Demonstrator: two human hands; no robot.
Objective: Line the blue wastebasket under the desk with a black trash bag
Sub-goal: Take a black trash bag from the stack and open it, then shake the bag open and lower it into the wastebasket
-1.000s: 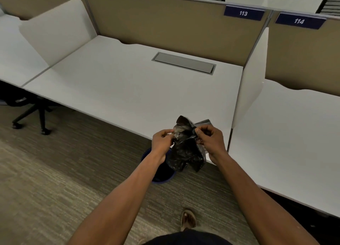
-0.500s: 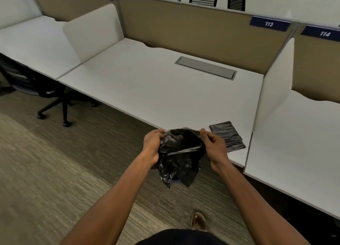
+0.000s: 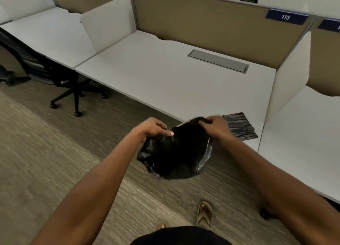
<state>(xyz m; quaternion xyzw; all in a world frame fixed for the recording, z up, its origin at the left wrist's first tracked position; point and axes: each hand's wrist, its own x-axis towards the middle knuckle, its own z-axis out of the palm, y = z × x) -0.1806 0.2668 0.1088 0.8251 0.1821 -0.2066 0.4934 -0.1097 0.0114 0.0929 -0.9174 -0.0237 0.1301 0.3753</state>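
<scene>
A black trash bag [image 3: 176,152] hangs in the air in front of the desk's front edge, puffed out and spread wide. My left hand [image 3: 153,128] grips its left upper edge and my right hand [image 3: 215,126] grips its right upper edge, the two hands well apart. The blue wastebasket is hidden behind the bag. The white desk [image 3: 174,75] lies just beyond my hands.
A flat stack of folded black bags [image 3: 241,126] lies on the desk's front right corner. White dividers [image 3: 287,79] stand at both desk sides. A black office chair [image 3: 60,79] is at the left under the neighbouring desk. My sandalled feet [image 3: 204,213] stand on carpet.
My hands have pulled further apart and the bag has spread from a crumpled bunch into a wide open shape. The view has shifted left, and the wastebasket is covered by the bag.
</scene>
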